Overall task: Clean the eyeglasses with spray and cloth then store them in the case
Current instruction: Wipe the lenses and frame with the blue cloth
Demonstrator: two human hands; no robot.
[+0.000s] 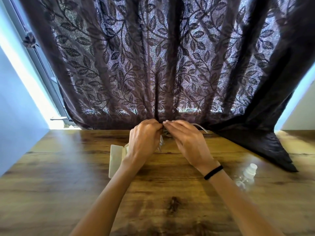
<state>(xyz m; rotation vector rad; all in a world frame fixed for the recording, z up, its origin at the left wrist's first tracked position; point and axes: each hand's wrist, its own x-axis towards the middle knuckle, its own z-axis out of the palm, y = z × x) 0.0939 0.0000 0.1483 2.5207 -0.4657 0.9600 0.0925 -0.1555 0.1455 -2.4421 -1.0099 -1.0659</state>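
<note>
Both hands meet above the far middle of the wooden table point(68, 184). My left hand point(144, 138) and my right hand point(185, 140) pinch the clear-framed eyeglasses point(202, 127) between them; one temple arm sticks out to the right of my right hand. A pale bit of cloth point(161, 143) hangs below my left hand, and the lenses are mostly hidden by the fingers. An open cream eyeglass case point(116, 159) lies on the table under my left wrist. A small clear spray bottle point(246, 175) lies on its side to the right of my right forearm.
A dark leaf-patterned curtain point(162, 65) hangs just behind the hands, and its right corner point(272, 150) drapes onto the table. A pale wall and window frame stand at the left.
</note>
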